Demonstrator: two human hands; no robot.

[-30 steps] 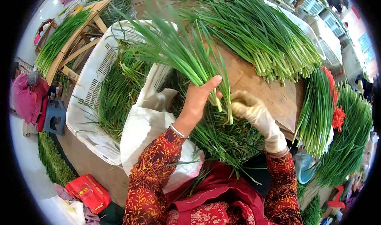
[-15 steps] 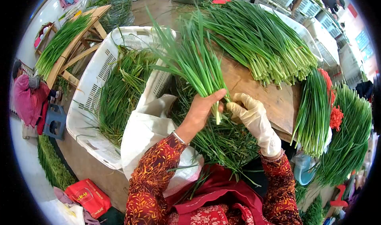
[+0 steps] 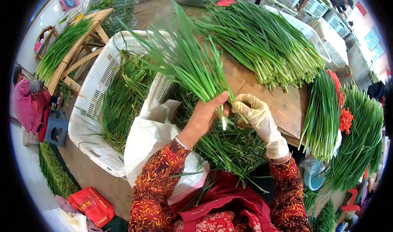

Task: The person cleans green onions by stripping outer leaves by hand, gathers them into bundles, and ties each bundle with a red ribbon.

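Note:
My bare left hand (image 3: pixel 203 119) is wrapped round a bunch of long green stalks (image 3: pixel 200 78), pale ends down, leaves fanning up and to the left. Close on its right, my right hand (image 3: pixel 256 112), in a cream glove, pinches a thin green stalk at the bunch's edge. Beyond them, a large pile of green stalks (image 3: pixel 266 48) lies on a brown wooden board (image 3: pixel 282 109). Loose green leaves (image 3: pixel 229 150) are heaped below my hands. Beside my left forearm is a white sack (image 3: pixel 151 138).
A white crate (image 3: pixel 90 129) holding loose leaves stands left. More stalks (image 3: pixel 323 121) with red ties (image 3: pixel 346 120) hang over the board's right edge. A wooden rack (image 3: pixel 77 64), blue stool (image 3: pixel 56 127) and red bag (image 3: pixel 91 206) are further left. A person (image 3: pixel 340 2) is at the back right.
The bunch in my left hand leans further left, and its leaves have swung. My gloved right hand has shifted slightly, and a thin stalk now shows between its fingers.

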